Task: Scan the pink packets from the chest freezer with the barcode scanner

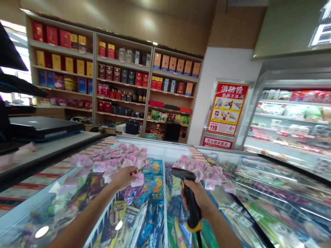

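My left hand (124,177) pinches a small pink label tag (138,179) by its edge, above the glass top of a chest freezer. Wrapped in the fingers of my right hand (200,196) is a black and yellow barcode scanner (184,173), its head toward the left and its cable hanging down. A heap of pink tags (112,161) lies on the glass behind my left hand. Another heap of tags (207,171) spreads behind and to the right of the scanner. Packaged frozen goods (155,186) show through the glass beneath both hands.
A silver and black device (46,125) rests on a counter at the left. Shelves (121,58) of boxed goods line the back wall. A red poster (227,108) hangs beside a lit refrigerated display (289,120) at the right. A second glass-topped freezer section (279,182) adjoins on the right.
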`<state>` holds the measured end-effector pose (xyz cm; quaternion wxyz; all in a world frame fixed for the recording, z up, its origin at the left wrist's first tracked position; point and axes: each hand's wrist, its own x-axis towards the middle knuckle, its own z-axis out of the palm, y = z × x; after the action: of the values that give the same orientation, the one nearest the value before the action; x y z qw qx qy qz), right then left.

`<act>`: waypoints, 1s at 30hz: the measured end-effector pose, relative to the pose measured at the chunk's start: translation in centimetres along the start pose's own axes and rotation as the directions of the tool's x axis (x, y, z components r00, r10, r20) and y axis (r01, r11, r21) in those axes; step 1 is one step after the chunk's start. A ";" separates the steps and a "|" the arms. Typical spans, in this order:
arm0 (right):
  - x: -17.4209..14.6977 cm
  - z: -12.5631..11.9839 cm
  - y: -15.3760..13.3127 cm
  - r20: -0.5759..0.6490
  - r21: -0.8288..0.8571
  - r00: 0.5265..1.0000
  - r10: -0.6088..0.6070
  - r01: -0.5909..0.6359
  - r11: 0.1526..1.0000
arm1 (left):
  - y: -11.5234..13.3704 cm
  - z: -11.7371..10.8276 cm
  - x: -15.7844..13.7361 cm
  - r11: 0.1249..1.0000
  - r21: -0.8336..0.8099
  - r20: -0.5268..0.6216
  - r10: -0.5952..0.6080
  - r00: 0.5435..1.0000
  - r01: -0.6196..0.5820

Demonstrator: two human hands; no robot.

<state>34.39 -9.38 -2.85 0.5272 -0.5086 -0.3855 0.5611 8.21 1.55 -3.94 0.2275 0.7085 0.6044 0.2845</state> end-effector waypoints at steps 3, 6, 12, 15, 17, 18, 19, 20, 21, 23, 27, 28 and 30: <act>0.0 0.9 0.0 0.021 0.015 1.000 -0.022 0.022 1.000 | 0.7 2.1 0.9 0.982 -0.167 -0.041 -0.096 0.995 0.088; 0.0 1.3 0.3 0.043 0.008 0.998 -0.052 0.052 0.999 | 2.0 4.3 1.8 0.919 -0.358 -0.050 -0.197 0.979 0.167; -0.1 1.0 0.4 0.005 0.031 1.000 -0.001 0.001 1.000 | 4.6 7.1 2.6 0.734 -0.640 -0.002 -0.296 0.955 0.226; 0.0 0.7 0.3 -0.018 0.040 1.000 0.009 -0.009 0.999 | 5.3 8.0 2.9 0.657 -0.711 0.045 -0.311 0.949 0.249; 0.2 0.5 0.2 -0.022 0.047 1.000 0.001 0.000 0.999 | 5.7 8.5 3.0 0.617 -0.739 0.075 -0.325 0.943 0.271; 0.2 0.4 0.2 -0.020 0.052 1.000 -0.008 0.009 0.999 | 5.8 8.8 3.0 0.598 -0.750 0.089 -0.331 0.939 0.282; 0.3 0.3 0.3 -0.015 0.058 1.000 -0.016 0.017 0.998 | 6.0 9.0 3.0 0.580 -0.761 0.103 -0.335 0.937 0.291; 0.4 0.2 0.3 -0.010 0.066 1.000 -0.023 0.024 0.998 | 6.1 9.2 3.0 0.562 -0.771 0.118 -0.336 0.934 0.299; 0.4 0.1 0.3 -0.007 0.075 1.000 -0.027 0.027 0.997 | 6.3 9.4 3.0 0.544 -0.781 0.130 -0.337 0.932 0.306; 0.5 0.0 0.3 -0.008 0.092 1.000 -0.018 0.019 0.996 | 6.5 9.8 3.1 0.511 -0.800 0.150 -0.338 0.929 0.315; 0.2 0.1 0.1 0.012 0.140 1.000 0.006 -0.008 0.990 | 6.7 10.3 3.5 0.454 -0.833 0.166 -0.342 0.925 0.317; 0.1 0.1 0.0 0.024 0.153 1.000 0.010 -0.014 0.988 | 6.7 10.4 3.6 0.444 -0.839 0.167 -0.341 0.925 0.315; -0.2 0.2 -0.2 0.048 0.165 0.999 0.014 -0.022 0.986 | 6.6 10.6 3.9 0.431 -0.848 0.166 -0.340 0.926 0.310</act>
<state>34.18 -9.49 -2.55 0.5536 -0.4532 -0.3451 0.6075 20.57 4.52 -6.81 0.5906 0.3656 0.5090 0.5083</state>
